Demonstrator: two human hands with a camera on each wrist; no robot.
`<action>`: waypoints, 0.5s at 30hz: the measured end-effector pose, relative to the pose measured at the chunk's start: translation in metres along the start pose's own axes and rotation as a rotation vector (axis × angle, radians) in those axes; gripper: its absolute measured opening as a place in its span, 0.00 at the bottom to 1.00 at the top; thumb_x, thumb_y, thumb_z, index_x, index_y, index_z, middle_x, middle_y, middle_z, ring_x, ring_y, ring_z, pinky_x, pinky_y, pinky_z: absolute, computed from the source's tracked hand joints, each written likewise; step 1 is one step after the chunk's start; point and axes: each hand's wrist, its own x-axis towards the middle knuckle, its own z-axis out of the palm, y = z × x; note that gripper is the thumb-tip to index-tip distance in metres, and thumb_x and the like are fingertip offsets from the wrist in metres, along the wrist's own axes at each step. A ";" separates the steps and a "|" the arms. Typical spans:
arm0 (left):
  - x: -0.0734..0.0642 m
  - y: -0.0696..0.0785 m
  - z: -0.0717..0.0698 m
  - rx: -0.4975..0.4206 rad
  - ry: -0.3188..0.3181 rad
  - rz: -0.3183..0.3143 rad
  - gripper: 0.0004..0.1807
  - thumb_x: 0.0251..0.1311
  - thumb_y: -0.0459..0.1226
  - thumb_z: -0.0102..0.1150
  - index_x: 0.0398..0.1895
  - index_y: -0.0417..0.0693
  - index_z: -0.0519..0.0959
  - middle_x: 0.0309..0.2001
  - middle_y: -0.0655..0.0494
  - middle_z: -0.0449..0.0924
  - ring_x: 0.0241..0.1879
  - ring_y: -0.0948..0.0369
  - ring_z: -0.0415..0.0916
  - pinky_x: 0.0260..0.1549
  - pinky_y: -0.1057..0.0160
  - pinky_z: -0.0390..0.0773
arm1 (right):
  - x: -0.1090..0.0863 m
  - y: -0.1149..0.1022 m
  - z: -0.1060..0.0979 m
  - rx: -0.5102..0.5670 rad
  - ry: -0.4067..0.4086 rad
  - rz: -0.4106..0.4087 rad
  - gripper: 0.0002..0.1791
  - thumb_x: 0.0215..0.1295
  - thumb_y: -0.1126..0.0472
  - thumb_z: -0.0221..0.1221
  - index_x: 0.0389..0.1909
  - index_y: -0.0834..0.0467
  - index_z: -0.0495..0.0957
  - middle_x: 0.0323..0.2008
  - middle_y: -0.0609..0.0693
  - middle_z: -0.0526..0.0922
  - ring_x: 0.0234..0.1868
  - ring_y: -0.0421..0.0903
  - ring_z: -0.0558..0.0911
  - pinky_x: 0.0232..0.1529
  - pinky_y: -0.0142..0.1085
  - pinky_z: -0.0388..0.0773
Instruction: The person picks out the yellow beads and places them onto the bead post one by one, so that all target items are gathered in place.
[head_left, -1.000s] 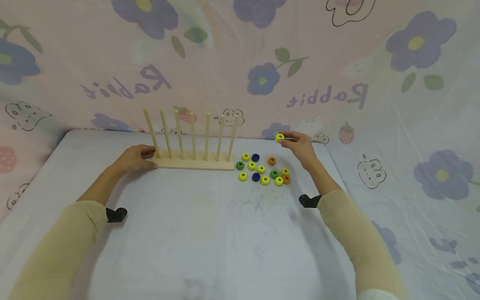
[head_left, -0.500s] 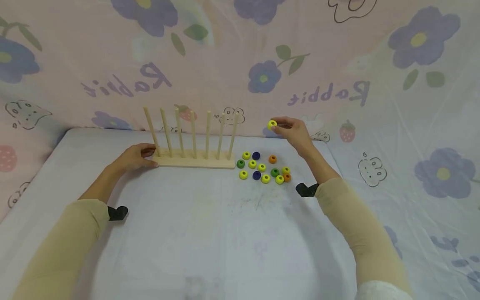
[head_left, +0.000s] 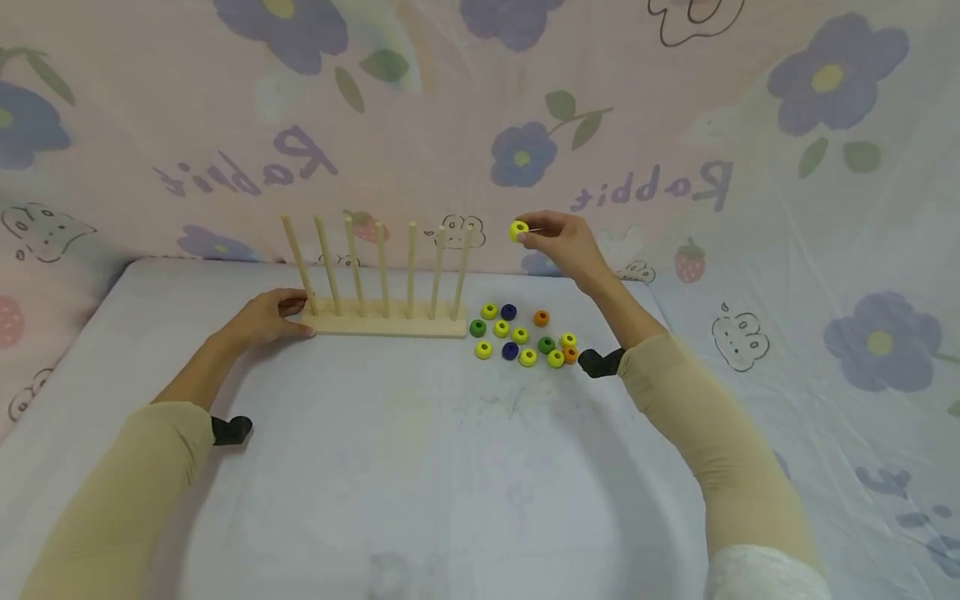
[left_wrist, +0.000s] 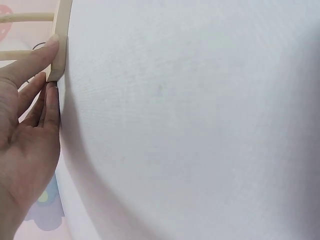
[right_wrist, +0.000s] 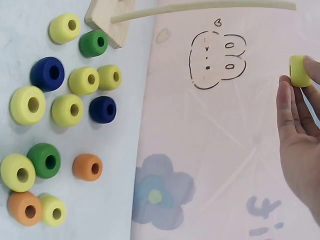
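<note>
White table [head_left: 450,467] under everything. Peg rack [head_left: 386,327] stands on it, seven pegs bare. Your left hand [head_left: 262,321] pinches the rack's left end, thumb at the front, fingers behind, presumably to steady the base. Your right hand [head_left: 572,246] is right of the rack, up around peg-top level in the head view (looks like clearance height), pinching a yellow bead [head_left: 514,232]. Loose beads [head_left: 520,338], mixed colours, lie just right of the rack, probably for short reach. Held bead's gripped by its side, likely keeping the hole clear.

Yel bead [right_wrist: 299,71], flwr-print bkdrop [head_left: 435,125]
</note>
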 end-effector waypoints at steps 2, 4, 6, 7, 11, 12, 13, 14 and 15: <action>0.000 0.000 0.000 0.005 0.008 -0.004 0.46 0.57 0.35 0.72 0.73 0.27 0.55 0.71 0.28 0.57 0.70 0.38 0.58 0.70 0.45 0.60 | 0.003 -0.005 0.003 -0.006 -0.012 -0.017 0.21 0.65 0.54 0.66 0.57 0.55 0.81 0.51 0.50 0.84 0.52 0.51 0.82 0.56 0.39 0.78; 0.000 -0.002 0.001 0.014 0.020 -0.005 0.46 0.57 0.35 0.72 0.72 0.27 0.56 0.71 0.28 0.58 0.70 0.38 0.59 0.70 0.45 0.60 | 0.007 -0.009 0.006 0.003 -0.027 -0.044 0.21 0.65 0.55 0.66 0.57 0.56 0.80 0.50 0.51 0.84 0.52 0.53 0.82 0.57 0.39 0.79; 0.001 -0.004 0.001 0.025 0.029 -0.006 0.46 0.56 0.37 0.73 0.72 0.28 0.58 0.70 0.29 0.59 0.69 0.39 0.60 0.70 0.45 0.61 | 0.010 -0.014 0.009 0.012 -0.040 -0.062 0.21 0.65 0.55 0.66 0.57 0.57 0.81 0.50 0.52 0.84 0.51 0.53 0.82 0.57 0.39 0.78; 0.001 -0.005 0.002 0.029 0.034 -0.009 0.46 0.56 0.37 0.73 0.72 0.29 0.58 0.70 0.30 0.60 0.69 0.39 0.61 0.70 0.46 0.61 | 0.011 -0.016 0.011 0.011 -0.044 -0.069 0.20 0.66 0.55 0.66 0.57 0.57 0.81 0.49 0.52 0.84 0.50 0.51 0.83 0.57 0.39 0.78; 0.002 -0.007 0.002 0.035 0.039 -0.005 0.46 0.55 0.39 0.74 0.72 0.30 0.59 0.70 0.30 0.60 0.69 0.40 0.61 0.69 0.46 0.61 | 0.017 -0.025 0.016 0.021 -0.048 -0.088 0.19 0.66 0.55 0.66 0.55 0.57 0.82 0.48 0.51 0.85 0.47 0.47 0.84 0.58 0.39 0.77; 0.002 -0.007 0.002 0.036 0.040 -0.003 0.46 0.55 0.39 0.74 0.72 0.30 0.59 0.70 0.31 0.60 0.69 0.40 0.61 0.69 0.46 0.62 | 0.018 -0.027 0.018 0.024 -0.048 -0.096 0.19 0.66 0.56 0.66 0.55 0.57 0.82 0.48 0.52 0.85 0.46 0.46 0.84 0.58 0.39 0.77; 0.002 -0.006 0.002 0.033 0.039 0.001 0.46 0.55 0.38 0.74 0.72 0.30 0.59 0.70 0.30 0.61 0.69 0.39 0.61 0.69 0.46 0.62 | 0.019 -0.030 0.019 0.031 -0.049 -0.103 0.19 0.66 0.56 0.66 0.55 0.58 0.82 0.48 0.52 0.85 0.46 0.46 0.84 0.58 0.39 0.78; 0.002 -0.006 0.001 0.037 0.039 0.005 0.46 0.55 0.39 0.74 0.72 0.30 0.60 0.70 0.30 0.61 0.69 0.39 0.62 0.69 0.46 0.62 | 0.020 -0.032 0.021 0.034 -0.049 -0.108 0.18 0.66 0.57 0.66 0.55 0.58 0.82 0.47 0.52 0.85 0.46 0.46 0.84 0.58 0.38 0.78; 0.002 -0.005 0.001 0.040 0.038 0.008 0.46 0.55 0.39 0.74 0.72 0.30 0.59 0.70 0.30 0.61 0.69 0.39 0.62 0.69 0.45 0.62 | 0.021 -0.034 0.022 0.037 -0.050 -0.115 0.18 0.66 0.57 0.66 0.55 0.58 0.82 0.47 0.52 0.86 0.46 0.46 0.84 0.58 0.38 0.78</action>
